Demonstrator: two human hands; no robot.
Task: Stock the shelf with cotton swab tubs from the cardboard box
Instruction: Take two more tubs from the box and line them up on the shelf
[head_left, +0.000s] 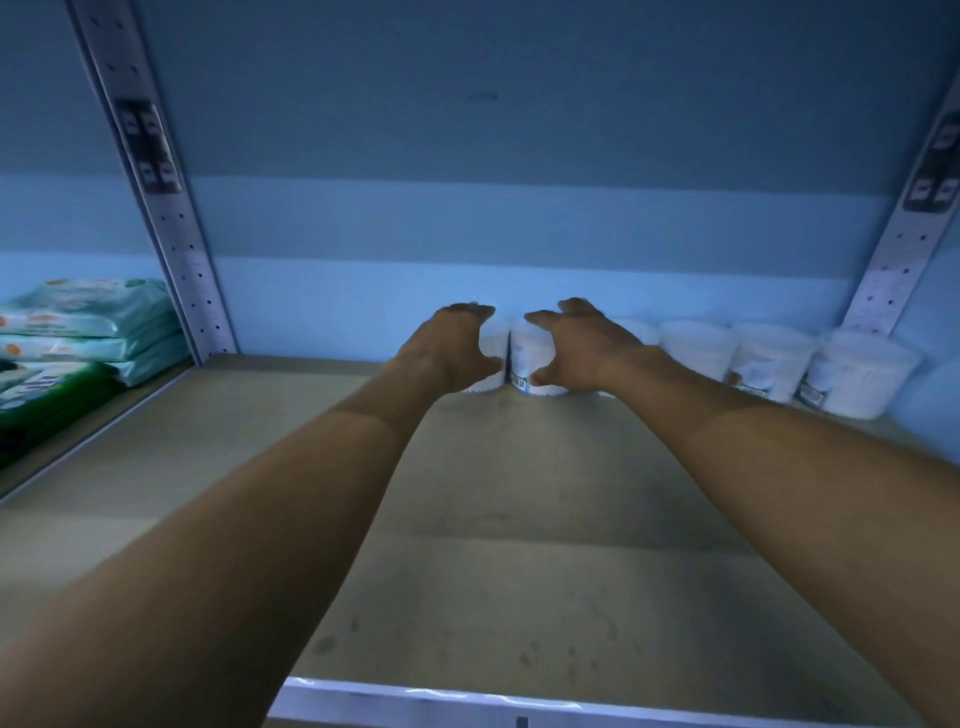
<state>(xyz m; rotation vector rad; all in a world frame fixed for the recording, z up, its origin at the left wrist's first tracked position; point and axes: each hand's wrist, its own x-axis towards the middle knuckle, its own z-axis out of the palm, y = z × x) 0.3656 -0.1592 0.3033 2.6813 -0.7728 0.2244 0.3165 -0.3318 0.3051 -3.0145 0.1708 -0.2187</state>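
Note:
Both my arms reach deep into the shelf (519, 545). My left hand (447, 348) grips a white cotton swab tub (493, 338) at the back wall, fingers over its top and thumb on its front. My right hand (576, 345) grips the tub beside it (527, 358), which shows a label low on its front. The two tubs stand side by side, touching or nearly so. To the right, a row of several more white tubs (769, 361) lines the back wall. The cardboard box is out of view.
Stacked soft packs of wipes (88, 332) lie on the neighbouring shelf at the left, beyond a perforated metal upright (176, 234). A second upright (904, 249) stands at the right. The shelf's front rail (441, 696) runs along the bottom.

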